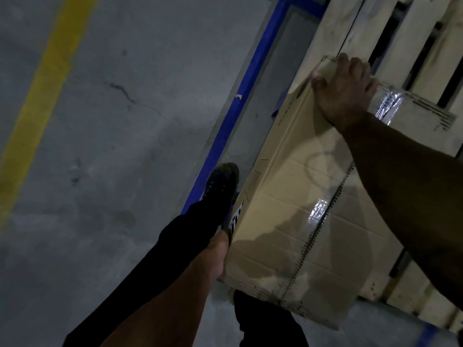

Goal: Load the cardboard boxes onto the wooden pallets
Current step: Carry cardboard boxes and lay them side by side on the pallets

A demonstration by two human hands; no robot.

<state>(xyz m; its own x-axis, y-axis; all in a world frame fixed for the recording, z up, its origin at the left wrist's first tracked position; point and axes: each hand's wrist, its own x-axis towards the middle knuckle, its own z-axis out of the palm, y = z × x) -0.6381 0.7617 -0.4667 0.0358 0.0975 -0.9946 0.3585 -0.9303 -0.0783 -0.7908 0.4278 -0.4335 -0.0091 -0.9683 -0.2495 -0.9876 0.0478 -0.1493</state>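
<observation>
A cardboard box (308, 196) is being carried at the near edge of a wooden pallet (390, 38), its far end overlapping the pale slats. The far top corner of the box is being gripped by the right hand (347, 92), fingers curled over the edge. The near left corner is being held by the left hand (220, 256), its fingers largely hidden beneath the box. A blue floor line (238, 113) is being stepped on by a dark shoe (221, 182); a yellow floor line (42, 96) is lying well apart.
</observation>
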